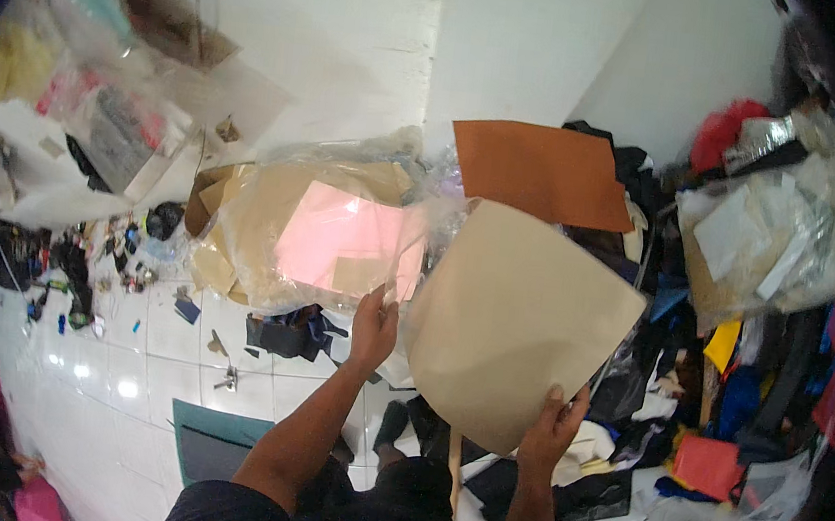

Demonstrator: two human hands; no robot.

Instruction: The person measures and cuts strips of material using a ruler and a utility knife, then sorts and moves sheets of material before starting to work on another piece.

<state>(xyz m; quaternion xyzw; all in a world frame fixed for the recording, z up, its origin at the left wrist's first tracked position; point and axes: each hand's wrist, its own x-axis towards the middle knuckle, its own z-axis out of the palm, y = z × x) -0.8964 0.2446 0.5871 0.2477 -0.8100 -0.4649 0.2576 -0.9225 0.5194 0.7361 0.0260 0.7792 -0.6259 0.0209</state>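
Observation:
My right hand (554,429) is closed on the lower right edge of a large tan sheet (522,321), thumb on top. The sheet is stiff-looking, slightly curved and tilted in front of me. To its left, my left hand (373,332) pinches the near edge of a clear plastic bag (237,253). Inside the bag or beneath its film lie a pink sheet (330,227) and larger brown sheets. A small tan piece (361,275) rests against the pink one. Behind the tan sheet is a rust-brown sheet (544,172).
Scraps and coloured pieces are heaped at the right, with an orange-red piece (707,466) and another filled plastic bag (771,239). A dark green sheet (219,437) lies on the white tiled floor (108,442). Small clutter covers the left; a white wall (338,42) stands behind.

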